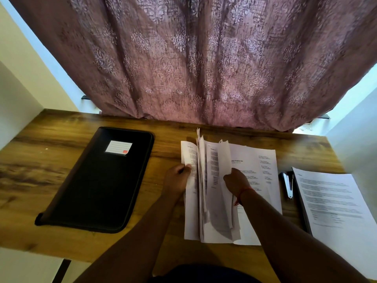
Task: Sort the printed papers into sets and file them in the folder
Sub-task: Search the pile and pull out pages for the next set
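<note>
Paper stack mid desk; L hand grip pinches stack's left sheets, R hand grip pinches a lifted sheet, pages fanned upright btwn them; stapler just right of stack, separate printed set beyond it; closed black folder left of stack; curtain behind.

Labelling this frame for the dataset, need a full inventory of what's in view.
zip folder: 1, black with a white label, closed, desk left
paper stack: 1, white printed sheets, desk centre, being leafed through
separate paper set: 1, white printed, desk right edge
stapler: 1, black and silver, between the two paper lots
desk: 1, brown wood grain
curtain: 1, mauve patterned, behind desk
left hand: pinches the stack's left sheets
right hand: grips lifted sheets; red thread on wrist
</note>
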The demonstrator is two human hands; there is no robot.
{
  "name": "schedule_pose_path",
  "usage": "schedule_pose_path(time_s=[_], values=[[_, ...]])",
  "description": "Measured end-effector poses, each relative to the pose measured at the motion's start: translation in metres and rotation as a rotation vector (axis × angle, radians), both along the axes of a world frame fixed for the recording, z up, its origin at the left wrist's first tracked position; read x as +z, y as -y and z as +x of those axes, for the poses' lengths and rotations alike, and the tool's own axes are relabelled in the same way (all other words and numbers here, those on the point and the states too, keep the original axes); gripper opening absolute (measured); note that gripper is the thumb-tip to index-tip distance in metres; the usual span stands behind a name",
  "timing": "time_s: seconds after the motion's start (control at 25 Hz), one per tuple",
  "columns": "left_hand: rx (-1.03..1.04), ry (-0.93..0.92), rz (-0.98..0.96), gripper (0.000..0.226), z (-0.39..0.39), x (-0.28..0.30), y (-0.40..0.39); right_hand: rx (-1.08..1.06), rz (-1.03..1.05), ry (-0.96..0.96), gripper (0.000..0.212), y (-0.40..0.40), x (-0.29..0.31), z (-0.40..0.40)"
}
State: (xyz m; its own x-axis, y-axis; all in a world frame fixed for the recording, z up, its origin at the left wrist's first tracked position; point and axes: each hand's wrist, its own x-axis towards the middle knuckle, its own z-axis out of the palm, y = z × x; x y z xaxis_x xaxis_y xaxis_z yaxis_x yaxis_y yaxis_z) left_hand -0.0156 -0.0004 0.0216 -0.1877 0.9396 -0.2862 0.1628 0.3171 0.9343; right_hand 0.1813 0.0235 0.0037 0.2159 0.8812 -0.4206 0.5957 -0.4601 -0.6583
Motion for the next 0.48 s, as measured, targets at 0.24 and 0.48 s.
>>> schedule_pose_path(time_s=[0.24, 0.48], values=[[-0.020, -0.015, -0.116, 0.022, 0.0016, -0.0030, -0.0044, -0.005, -0.015, -0.003, 0.029, -0.0007, -0.0008, 0.0002], [0.048, -0.090, -0.136, 0.029, 0.0040, -0.0035, -0.0049, -0.001, 0.004, -0.002, 0.030, -0.0001, -0.0025, 0.0003]])
